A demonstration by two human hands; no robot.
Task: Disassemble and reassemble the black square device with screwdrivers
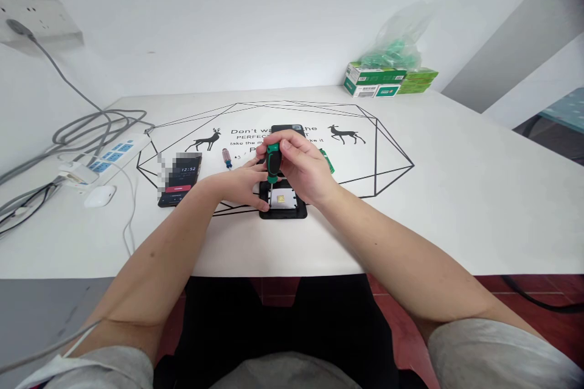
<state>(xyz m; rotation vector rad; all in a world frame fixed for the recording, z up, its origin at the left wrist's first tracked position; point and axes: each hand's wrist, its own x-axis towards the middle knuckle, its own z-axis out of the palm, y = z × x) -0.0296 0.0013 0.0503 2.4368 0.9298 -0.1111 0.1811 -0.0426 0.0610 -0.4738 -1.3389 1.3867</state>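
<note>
My right hand (308,167) is closed round a green-and-black screwdriver (274,161). The screwdriver stands nearly upright, its thin shaft pointing down at the left side of an opened black device casing (298,214). Inside the casing lies a silvery plate with a small gold square (280,199). My left hand (241,185) holds the casing's left side, the thumb near its lower left corner; some fingertips are hidden behind the screwdriver and right hand. Beyond my hands lies a dark flat part (285,128), partly covered. A green circuit board (328,161) shows just right of my right hand.
A second, clear-handled screwdriver (227,158) lies left of my hands near tiny dark bits (237,157). Farther left are a phone (182,179), a white case (99,196) and a power strip (114,155) with grey cables. Green-and-white boxes (376,76) and a plastic bag (396,42) sit back right.
</note>
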